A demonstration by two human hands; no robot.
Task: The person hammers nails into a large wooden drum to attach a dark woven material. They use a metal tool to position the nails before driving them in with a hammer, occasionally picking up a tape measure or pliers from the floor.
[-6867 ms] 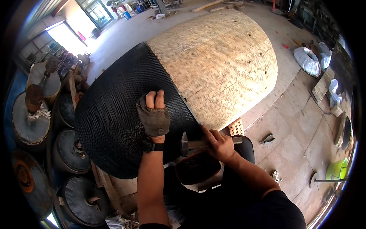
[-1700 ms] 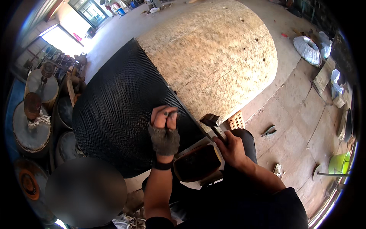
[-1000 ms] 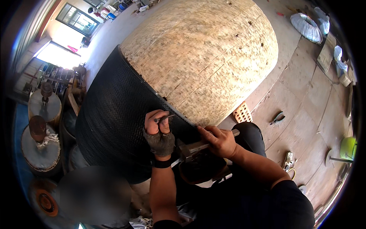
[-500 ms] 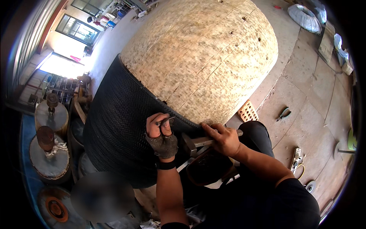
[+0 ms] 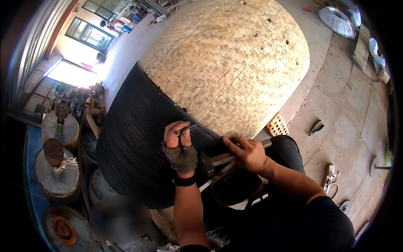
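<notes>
A large barrel-shaped form shows bare mottled pale surface (image 5: 226, 54) on its upper right and a ridged black covering (image 5: 126, 126) on its near left. My left hand (image 5: 179, 151), in a dirty fingerless glove, pinches a small thin metal piece (image 5: 190, 126) just beside the covering's seam edge (image 5: 202, 126). My right hand (image 5: 251, 155) is closed on the handle of a hammer (image 5: 206, 164), whose head lies low, right of the left glove. The index fingertip of that right hand touches the edge of the black covering. Under the hammer is a dark, partly hidden seat or container (image 5: 224, 189).
Several metal cylinders (image 5: 54, 180) crowd the left side. A perforated brick (image 5: 278, 124) is under the form's right edge. Pliers (image 5: 315, 128), a power strip (image 5: 328, 176) and a wrapped white coil (image 5: 337, 23) lie on the floor at the right. My bent knee is near the brick.
My left hand has taken a small metal piece and moved along the seam. The hammer, raised 1.7 seconds ago, is lowered, with my right fingertip on the edge. The view has tilted slightly.
</notes>
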